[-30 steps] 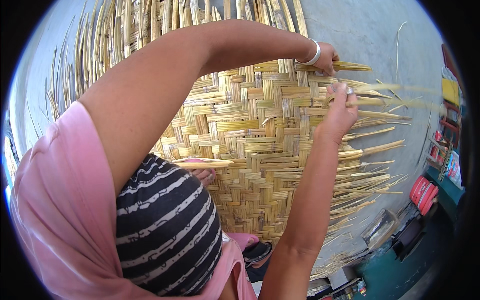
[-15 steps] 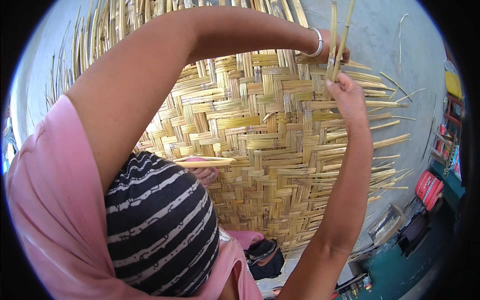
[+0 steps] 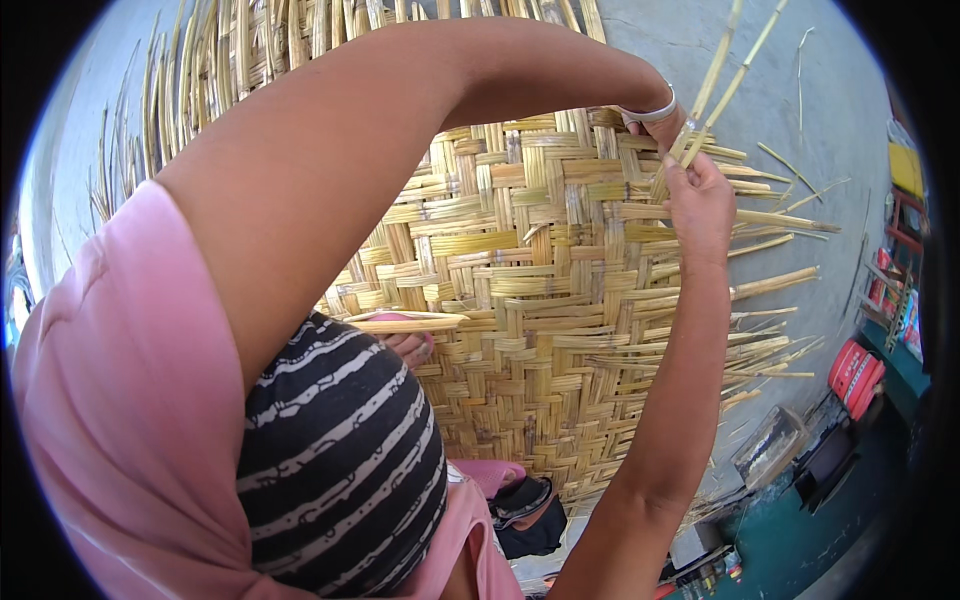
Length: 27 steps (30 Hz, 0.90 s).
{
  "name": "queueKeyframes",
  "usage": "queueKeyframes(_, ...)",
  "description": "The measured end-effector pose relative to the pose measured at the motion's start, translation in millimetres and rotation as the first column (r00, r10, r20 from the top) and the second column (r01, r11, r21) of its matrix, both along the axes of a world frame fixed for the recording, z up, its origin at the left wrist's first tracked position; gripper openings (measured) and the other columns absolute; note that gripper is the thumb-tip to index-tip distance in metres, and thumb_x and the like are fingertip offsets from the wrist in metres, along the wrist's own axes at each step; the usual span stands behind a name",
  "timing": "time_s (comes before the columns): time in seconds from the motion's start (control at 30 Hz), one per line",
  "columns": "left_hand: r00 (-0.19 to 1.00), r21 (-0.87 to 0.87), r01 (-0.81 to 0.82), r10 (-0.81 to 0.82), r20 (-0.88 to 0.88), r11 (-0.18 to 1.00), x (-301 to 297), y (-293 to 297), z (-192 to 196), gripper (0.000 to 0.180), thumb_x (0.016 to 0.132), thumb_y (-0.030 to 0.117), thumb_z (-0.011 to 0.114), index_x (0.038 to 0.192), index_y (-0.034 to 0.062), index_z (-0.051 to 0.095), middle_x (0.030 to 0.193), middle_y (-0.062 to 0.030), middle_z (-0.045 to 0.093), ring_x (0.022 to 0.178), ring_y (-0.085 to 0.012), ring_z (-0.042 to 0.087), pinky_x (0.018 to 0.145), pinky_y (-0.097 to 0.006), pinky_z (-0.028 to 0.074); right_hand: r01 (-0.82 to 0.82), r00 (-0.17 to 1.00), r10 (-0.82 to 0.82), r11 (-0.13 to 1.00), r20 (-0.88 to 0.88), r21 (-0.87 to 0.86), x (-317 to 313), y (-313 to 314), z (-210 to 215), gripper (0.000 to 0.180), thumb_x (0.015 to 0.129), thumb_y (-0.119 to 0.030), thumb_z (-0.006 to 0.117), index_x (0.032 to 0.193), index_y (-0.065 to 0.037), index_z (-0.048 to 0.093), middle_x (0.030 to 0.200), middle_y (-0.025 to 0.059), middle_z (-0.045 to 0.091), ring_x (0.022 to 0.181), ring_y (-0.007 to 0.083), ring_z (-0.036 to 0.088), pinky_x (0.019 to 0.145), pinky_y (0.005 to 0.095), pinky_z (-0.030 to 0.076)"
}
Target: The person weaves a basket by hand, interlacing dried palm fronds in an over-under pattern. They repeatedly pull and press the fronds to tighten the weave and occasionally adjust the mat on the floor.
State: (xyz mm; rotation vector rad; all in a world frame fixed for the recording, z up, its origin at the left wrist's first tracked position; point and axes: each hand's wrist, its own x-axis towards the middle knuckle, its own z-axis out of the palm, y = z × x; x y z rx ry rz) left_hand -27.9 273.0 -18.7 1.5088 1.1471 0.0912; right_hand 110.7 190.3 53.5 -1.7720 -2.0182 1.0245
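Note:
A large woven mat of pale bamboo strips point(image 3: 520, 300) lies on the grey floor, with loose strip ends sticking out at its top and right edges. My right hand point(image 3: 700, 205) is raised over the mat's upper right part and pinches two long bamboo strips point(image 3: 720, 75) that stand up and away from the weave. My left arm reaches across from the left; my left hand point(image 3: 665, 125), with a white bangle on the wrist, is mostly hidden behind the right hand and grips the same strips at their base.
Bare toes point(image 3: 410, 345) rest on the mat by a loose strip. Pink and black sandals point(image 3: 520, 500) lie at the mat's lower edge. A red container point(image 3: 855, 365), a clear box point(image 3: 770, 445) and shelves with goods point(image 3: 895, 290) stand at the right.
Both hands have lifted two strips from lying flat at the mat's right side to standing upright, and the hands have moved up along the mat.

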Motion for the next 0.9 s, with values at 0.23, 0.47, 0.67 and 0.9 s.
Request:
queueKeyframes(0.23, 0.987, -0.128, -0.054, 0.073, 0.143, 0.990, -9.0, -4.9, 3.0, 0.036, 0.072, 0.030, 0.076, 0.100, 0.0105, 0.064, 0.075, 0.0039, 0.061, 0.061, -0.0093, 0.052, 0.053, -0.024, 0.046, 0.353, 0.859, -0.391, 0.920, -0.331, -0.169, 4.0, -11.0, -7.7, 0.015, 0.085, -0.011, 0.060, 0.091, 0.003, 0.061, 0.077, 0.0059, 0.062, 0.062, 0.0096, 0.056, 0.051, 0.0234, 0.051)
queueKeyframes(0.47, 0.869, -0.220, -0.108, 0.200, 0.452, 0.969, -24.2, -23.0, 8.4, 0.023, 0.079, 0.018, 0.071, 0.096, 0.0039, 0.066, 0.080, -0.0015, 0.067, 0.067, -0.0087, 0.061, 0.059, -0.024, 0.051, 0.487, 0.686, -0.585, 0.811, -0.432, -0.325, 5.6, -8.5, -25.9, 0.012, 0.085, -0.010, 0.060, 0.086, 0.002, 0.058, 0.076, 0.0048, 0.059, 0.059, 0.0097, 0.054, 0.047, 0.0226, 0.049)
queueKeyframes(0.67, 0.748, -0.353, 0.008, 0.229, 0.623, 0.936, -33.1, -25.5, 2.3, 0.021, 0.081, 0.014, 0.068, 0.099, 0.0033, 0.065, 0.083, -0.0018, 0.068, 0.067, -0.0081, 0.061, 0.059, -0.023, 0.051, 0.290, 0.907, -0.313, 0.949, -0.281, -0.123, -3.8, -0.2, -52.2, 0.012, 0.080, -0.008, 0.060, 0.088, 0.001, 0.062, 0.073, 0.0020, 0.062, 0.062, 0.0078, 0.052, 0.058, 0.0243, 0.044)
queueKeyframes(0.9, 0.577, -0.417, -0.118, 0.404, 0.710, 0.901, -37.5, -25.3, -13.4, 0.022, 0.080, 0.013, 0.068, 0.101, 0.0041, 0.065, 0.088, -0.0004, 0.067, 0.079, -0.0068, 0.060, 0.067, -0.021, 0.050, 0.140, 0.922, -0.204, 0.968, -0.328, -0.209, -1.7, 1.2, -65.8, 0.014, 0.081, -0.005, 0.057, 0.092, 0.001, 0.063, 0.074, -0.0002, 0.061, 0.063, 0.0062, 0.049, 0.060, 0.0232, 0.041)
